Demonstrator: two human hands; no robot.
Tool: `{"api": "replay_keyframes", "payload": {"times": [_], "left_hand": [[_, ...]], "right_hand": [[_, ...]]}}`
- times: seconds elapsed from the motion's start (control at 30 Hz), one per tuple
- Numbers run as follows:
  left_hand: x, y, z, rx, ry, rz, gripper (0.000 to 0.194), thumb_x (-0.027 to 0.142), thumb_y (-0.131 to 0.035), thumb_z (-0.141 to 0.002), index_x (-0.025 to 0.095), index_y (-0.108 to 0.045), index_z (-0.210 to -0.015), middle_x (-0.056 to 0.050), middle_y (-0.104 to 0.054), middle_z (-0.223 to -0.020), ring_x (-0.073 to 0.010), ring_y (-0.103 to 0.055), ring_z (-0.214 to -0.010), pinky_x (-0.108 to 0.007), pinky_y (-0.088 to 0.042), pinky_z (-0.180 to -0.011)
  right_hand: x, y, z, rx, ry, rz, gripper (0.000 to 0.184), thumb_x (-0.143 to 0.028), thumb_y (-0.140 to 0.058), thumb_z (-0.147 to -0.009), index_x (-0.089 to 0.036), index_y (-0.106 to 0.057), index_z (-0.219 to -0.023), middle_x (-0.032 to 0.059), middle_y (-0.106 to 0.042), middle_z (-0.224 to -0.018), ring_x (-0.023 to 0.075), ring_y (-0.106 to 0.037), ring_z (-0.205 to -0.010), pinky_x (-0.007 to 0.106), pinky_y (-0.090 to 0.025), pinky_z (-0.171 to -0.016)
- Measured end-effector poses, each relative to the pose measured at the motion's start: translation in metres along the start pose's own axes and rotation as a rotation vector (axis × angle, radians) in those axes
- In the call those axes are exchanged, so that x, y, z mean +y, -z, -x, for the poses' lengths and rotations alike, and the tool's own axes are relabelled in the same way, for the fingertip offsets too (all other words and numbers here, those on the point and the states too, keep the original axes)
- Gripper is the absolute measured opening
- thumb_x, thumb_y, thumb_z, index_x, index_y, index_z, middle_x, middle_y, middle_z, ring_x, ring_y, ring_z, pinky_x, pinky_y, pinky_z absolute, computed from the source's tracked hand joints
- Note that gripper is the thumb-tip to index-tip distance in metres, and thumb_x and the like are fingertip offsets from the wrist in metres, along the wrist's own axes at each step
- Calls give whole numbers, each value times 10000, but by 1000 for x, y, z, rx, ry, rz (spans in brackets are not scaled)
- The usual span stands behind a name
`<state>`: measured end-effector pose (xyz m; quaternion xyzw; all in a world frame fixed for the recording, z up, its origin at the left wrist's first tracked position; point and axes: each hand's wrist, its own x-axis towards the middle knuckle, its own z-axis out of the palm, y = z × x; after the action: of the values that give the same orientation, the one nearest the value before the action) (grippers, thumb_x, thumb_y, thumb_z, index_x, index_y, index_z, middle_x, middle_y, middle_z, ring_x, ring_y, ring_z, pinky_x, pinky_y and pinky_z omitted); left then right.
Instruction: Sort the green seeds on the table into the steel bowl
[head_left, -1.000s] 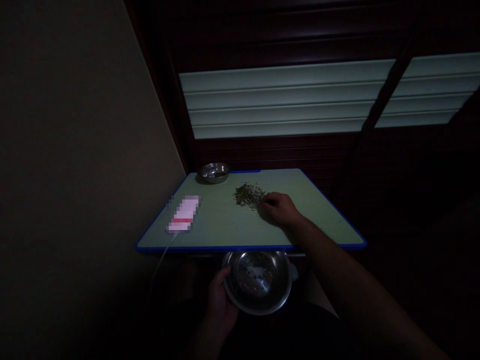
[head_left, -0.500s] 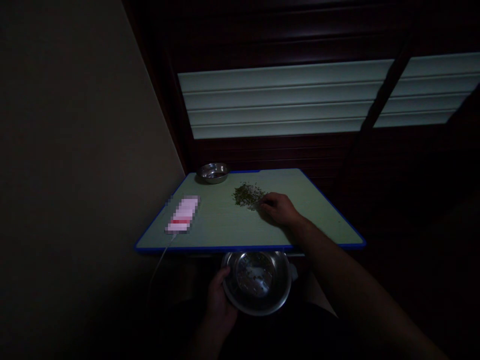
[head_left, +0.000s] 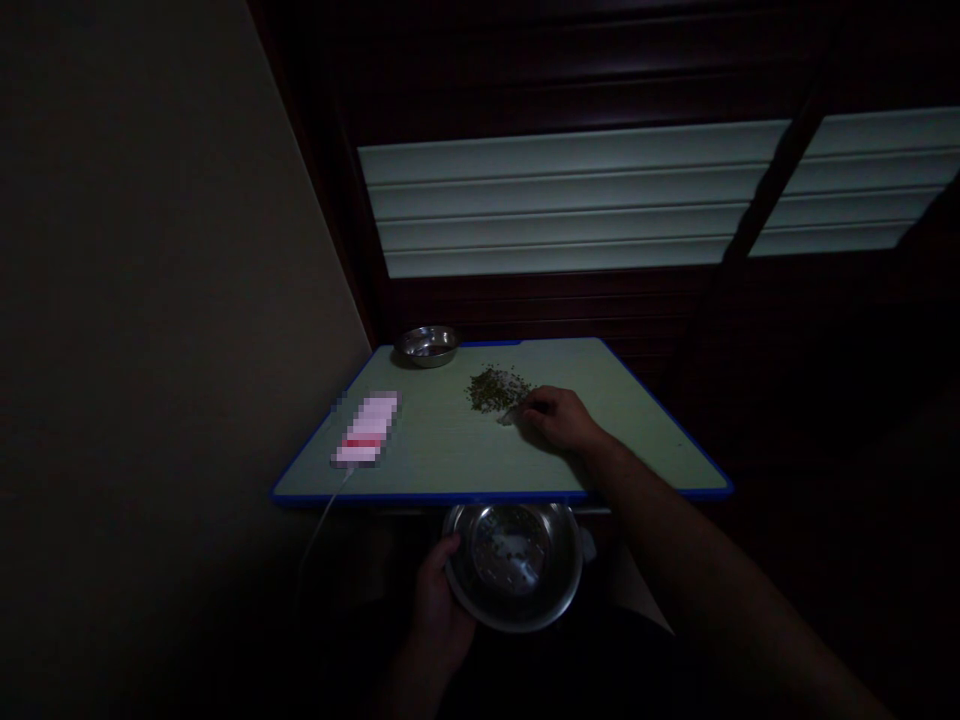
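A pile of small green grains (head_left: 495, 388) lies on a pale green table with a blue rim (head_left: 450, 494). My right hand (head_left: 559, 418) rests on the table beside the pile's right edge, fingers curled and pinched at a few grains. Below the table's front edge my left hand (head_left: 439, 610) grips the rim of a steel bowl (head_left: 514, 565) that holds a few grains.
A second, smaller steel bowl (head_left: 426, 345) stands at the table's far left corner. A phone (head_left: 366, 428) lies at the left, with a white cable (head_left: 319, 525) hanging off the front edge. A wall is at the left, louvred shutters (head_left: 555, 205) behind.
My right hand has shifted slightly at the pile's edge, drawing a few grains out toward me. The left hand and its bowl have stayed put.
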<state>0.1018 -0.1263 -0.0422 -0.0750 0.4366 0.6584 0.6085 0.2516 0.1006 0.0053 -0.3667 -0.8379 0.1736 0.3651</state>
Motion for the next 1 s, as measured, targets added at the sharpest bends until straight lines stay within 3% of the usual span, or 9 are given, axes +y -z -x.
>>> {"api": "replay_keyframes", "payload": {"times": [0.23,0.5,1.0], "left_hand": [[0,0,-2,15,1,0,189,206,-553,-835,108,-711,-868,-91,-776,-757,-225,-726,-704,-391,-569,-812],[2,-2,1,10,-6,-1,208,205,-537,-848,108,-721,-849,-88,-771,-741,-210,-716,-684,-347,-564,-747],[-1,1,-3,-11,-15,-21,175,221,-583,-805,138,-726,-859,-87,-779,-771,-256,-737,-811,-413,-566,-850]], "right_hand": [[-5,1,0,-13,-26,-29,118,-177,-633,-741,-181,-730,-807,31,-719,-822,153,-622,-757,256,-458,-719],[-7,1,0,-32,-17,-83,123,-195,-624,-731,-160,-725,-792,36,-704,-803,156,-614,-746,263,-449,-714],[-11,-2,3,-117,-70,-251,130,-259,-647,-724,-140,-698,-737,19,-675,-695,137,-580,-665,243,-457,-645]]}}
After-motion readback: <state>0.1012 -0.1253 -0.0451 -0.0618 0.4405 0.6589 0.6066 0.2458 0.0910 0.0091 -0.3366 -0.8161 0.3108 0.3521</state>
